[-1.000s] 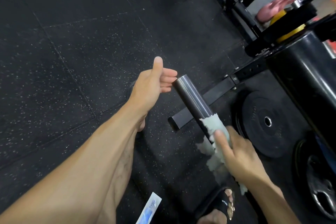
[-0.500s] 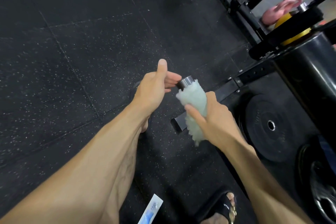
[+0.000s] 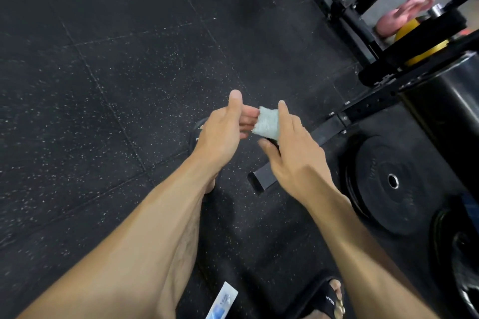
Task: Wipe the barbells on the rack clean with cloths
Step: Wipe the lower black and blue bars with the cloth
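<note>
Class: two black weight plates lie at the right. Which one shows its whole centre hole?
The upper weight plate, beside the right hand: its metal-ringed hole is fully visible. The lower plate is cut off by the frame.

The speckled black rubber floor [image 3: 103,72] lies open across the left and upper centre of the frame. On the right, the black steel rack frame [image 3: 347,23], its flat foot bar [image 3: 326,129], a black round weight plate [image 3: 388,184] and a glossy black cylinder [image 3: 445,106] crowd the way.
</note>
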Demonstrator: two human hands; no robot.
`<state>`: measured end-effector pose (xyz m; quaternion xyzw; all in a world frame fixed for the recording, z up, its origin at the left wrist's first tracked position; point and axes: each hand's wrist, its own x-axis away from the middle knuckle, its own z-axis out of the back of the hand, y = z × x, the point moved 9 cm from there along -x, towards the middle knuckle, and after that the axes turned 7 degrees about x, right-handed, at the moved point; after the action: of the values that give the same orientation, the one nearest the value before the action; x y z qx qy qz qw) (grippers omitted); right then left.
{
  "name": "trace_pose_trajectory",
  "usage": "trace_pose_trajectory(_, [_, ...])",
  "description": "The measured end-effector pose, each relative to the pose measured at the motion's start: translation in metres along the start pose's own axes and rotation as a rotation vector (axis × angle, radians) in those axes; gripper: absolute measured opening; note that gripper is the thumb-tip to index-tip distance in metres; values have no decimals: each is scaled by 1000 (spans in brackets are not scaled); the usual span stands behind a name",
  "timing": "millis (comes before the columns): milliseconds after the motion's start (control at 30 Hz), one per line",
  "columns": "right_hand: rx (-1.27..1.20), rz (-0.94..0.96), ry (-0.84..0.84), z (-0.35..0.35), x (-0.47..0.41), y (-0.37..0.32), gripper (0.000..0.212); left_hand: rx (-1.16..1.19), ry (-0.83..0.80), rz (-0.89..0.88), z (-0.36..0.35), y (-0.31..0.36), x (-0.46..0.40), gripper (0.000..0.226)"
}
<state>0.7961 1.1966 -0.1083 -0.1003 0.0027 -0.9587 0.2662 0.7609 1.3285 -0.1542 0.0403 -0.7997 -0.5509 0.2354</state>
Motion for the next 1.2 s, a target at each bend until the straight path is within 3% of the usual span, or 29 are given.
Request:
trace_pose_trajectory(133, [-285, 81, 133, 18, 18, 1, 50, -8, -5, -12, -4, 4, 2, 62])
trace_pose_trajectory(200, [-274, 180, 241, 22, 39, -7, 48, -40, 7, -18, -3, 6, 3, 63])
trace_pose_trajectory(300, [-209, 279, 276, 14, 63, -12, 42, -107, -29, -25, -3, 3, 5, 69])
trace_pose_trajectory(433, [-316, 56, 449, 34, 54, 4, 32, -72, -67, -2, -5, -5, 6, 68])
trace_pose_trajectory(500, [-107, -23, 352, 29, 32, -3, 45, -70, -52, 10, -5, -6, 6, 67])
trace_pose_trajectory(567, [132, -169, 93, 8, 7, 1, 54, -77, -40, 19, -7, -6, 6, 65])
trace_pose_trajectory(633, [188, -245, -23, 2, -11, 3, 54, -75, -27, 28, -7, -5, 6, 65])
trace_pose_trajectory(800, [141, -138, 0, 10, -23, -10, 52, -34, 18, 4, -9, 5, 13, 66])
trace_pose_trajectory(867, [87, -162, -38, 9, -1, 5, 65, -8, 41, -8, -9, 8, 15, 66])
trace_pose_trajectory(967, [5, -253, -122, 2, 61, 47, 61, 25, 11, -21, -13, 7, 13, 66])
trace_pose_trajectory(1067, [123, -347, -122, -3, 114, 79, 62, 49, -28, -6, -17, 3, 12, 65])
trace_pose_trajectory(1200, [248, -378, -8, -12, 110, 74, 58, 54, -54, 49, -21, -5, 9, 65])
